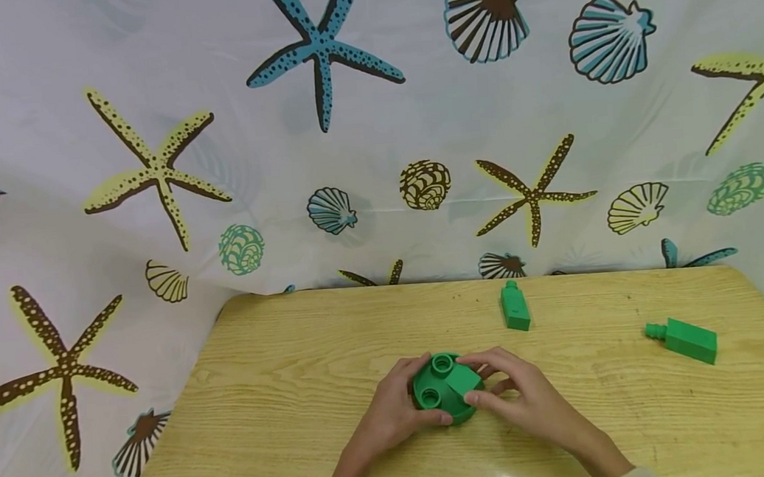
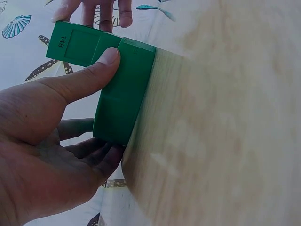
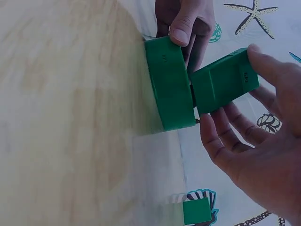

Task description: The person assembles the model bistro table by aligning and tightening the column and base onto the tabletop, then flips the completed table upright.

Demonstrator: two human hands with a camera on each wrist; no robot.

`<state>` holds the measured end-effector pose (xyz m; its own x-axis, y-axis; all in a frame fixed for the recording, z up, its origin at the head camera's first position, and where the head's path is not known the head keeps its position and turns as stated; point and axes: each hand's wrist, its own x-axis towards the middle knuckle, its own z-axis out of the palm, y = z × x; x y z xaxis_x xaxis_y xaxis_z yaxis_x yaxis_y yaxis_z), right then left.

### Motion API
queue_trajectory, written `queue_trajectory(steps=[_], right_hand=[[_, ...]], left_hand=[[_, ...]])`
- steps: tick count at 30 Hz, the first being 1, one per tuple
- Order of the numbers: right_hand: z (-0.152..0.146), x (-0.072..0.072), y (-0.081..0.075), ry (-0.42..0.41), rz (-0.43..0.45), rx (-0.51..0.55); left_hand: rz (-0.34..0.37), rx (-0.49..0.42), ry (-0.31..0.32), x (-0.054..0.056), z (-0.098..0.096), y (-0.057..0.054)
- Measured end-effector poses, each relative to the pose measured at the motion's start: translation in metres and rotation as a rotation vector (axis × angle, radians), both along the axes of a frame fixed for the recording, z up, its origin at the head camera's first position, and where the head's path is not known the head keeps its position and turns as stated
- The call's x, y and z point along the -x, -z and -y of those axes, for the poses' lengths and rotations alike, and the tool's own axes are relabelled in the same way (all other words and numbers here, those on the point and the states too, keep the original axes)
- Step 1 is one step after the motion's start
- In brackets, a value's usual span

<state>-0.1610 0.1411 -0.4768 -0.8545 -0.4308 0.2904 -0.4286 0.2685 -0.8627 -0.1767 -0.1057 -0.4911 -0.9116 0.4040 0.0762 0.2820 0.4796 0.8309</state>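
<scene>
A round green base (image 1: 443, 388) with two ringed sockets facing up sits on the table in front of me. My left hand (image 1: 393, 404) grips its rim from the left, thumb at the near side. Over the base's right part stands a green block (image 1: 465, 379), which hides what lies under it. My right hand (image 1: 526, 398) pinches that block between thumb and fingers. In the left wrist view the block (image 2: 73, 43) bears the number 148. The right wrist view shows the block (image 3: 225, 81) upright on the base (image 3: 169, 87), with a narrow dark gap between them.
Two green bottle-shaped blocks with threaded necks lie on the wooden table (image 1: 297, 362): one block (image 1: 515, 309) toward the back, the other block (image 1: 691, 340) at the right. A cloth (image 1: 376, 150) printed with shells and starfish hangs behind and beside the table.
</scene>
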Motion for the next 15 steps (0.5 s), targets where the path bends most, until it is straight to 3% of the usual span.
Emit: queue_trajectory(steps=[9,15], right_hand=[[-0.0017,0.0001,-0.0030,-0.035,0.019,0.023],[0.0045,0.0039,0.0005,0.013,0.026,0.069]], left_hand=[[0.009,-0.010,0.001,-0.0012,0.0001,0.0006],[0.012,-0.004,-0.002,-0.0005,0.0000,0.0000]])
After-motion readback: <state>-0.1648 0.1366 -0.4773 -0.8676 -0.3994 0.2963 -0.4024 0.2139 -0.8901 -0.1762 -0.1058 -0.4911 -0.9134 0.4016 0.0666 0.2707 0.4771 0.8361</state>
